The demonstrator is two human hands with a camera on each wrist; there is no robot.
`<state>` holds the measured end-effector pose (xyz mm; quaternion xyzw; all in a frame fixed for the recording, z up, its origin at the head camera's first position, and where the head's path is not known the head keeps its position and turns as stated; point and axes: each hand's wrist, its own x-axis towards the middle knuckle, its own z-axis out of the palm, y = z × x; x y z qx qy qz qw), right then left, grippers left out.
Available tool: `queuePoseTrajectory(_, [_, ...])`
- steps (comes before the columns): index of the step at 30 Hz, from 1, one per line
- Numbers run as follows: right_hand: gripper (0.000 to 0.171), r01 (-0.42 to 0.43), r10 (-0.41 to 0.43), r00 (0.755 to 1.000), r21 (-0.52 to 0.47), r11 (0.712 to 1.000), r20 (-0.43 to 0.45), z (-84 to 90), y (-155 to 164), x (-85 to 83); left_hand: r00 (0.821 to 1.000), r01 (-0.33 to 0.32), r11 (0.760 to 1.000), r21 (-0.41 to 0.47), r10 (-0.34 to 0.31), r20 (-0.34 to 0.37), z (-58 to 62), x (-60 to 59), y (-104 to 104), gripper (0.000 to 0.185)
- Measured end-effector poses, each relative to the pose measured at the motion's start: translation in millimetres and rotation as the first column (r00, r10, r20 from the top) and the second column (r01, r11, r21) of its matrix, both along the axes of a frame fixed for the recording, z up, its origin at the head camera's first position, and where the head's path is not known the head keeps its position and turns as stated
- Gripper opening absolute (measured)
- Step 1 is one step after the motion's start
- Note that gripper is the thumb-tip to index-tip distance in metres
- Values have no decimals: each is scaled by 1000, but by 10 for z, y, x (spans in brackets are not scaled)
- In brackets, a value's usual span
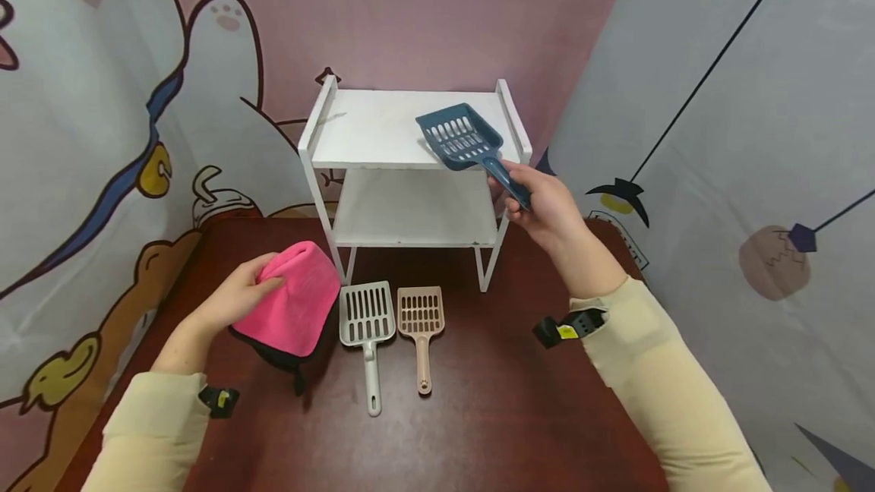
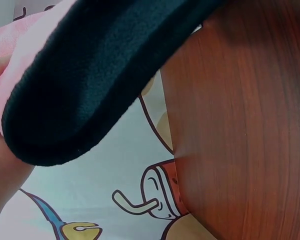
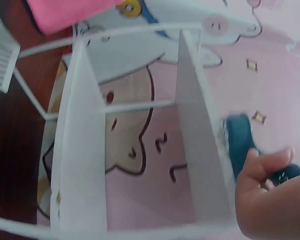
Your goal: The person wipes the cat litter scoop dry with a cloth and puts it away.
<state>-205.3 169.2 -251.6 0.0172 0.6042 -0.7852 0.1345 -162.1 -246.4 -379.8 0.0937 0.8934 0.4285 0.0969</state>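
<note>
My right hand grips the handle of a dark blue slotted litter scoop, which is held over the right part of the top shelf of a small white rack. In the right wrist view the blue scoop shows beside the shelf's edge; I cannot tell whether it touches. My left hand holds a pink plush cloth with a black side. That black side fills much of the left wrist view. Right of the cloth, a light grey litter scoop and a beige litter scoop lie on the table.
The white rack stands at the back of the dark reddish-brown table, with a lower shelf under the top one. Cartoon-printed sheets surround the table at the back and both sides.
</note>
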Motion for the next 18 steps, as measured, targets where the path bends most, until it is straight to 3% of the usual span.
queuePoseTrajectory(5, [44,87,-80,994,-100,991,73,51,-149,48,1000,-7,1000,2,7,-3,-7,16,8,31])
queuePoseTrajectory(9, [42,148,-112,984,-271,951,142,92,-221,35,1000,-2,1000,11,2,0,-18,11,30,32])
queuePoseTrajectory(13, [39,141,-84,983,-370,918,165,97,-235,33,1000,3,1000,15,-3,-6,-35,-6,44,31])
queuePoseTrajectory(15, [35,112,-48,984,-388,915,172,77,-210,49,1000,2,1000,7,-2,-13,-34,-11,46,30])
queuePoseTrajectory(18, [27,75,-15,985,-353,933,170,36,-154,98,1000,-2,1000,-8,2,-28,-25,-21,40,29])
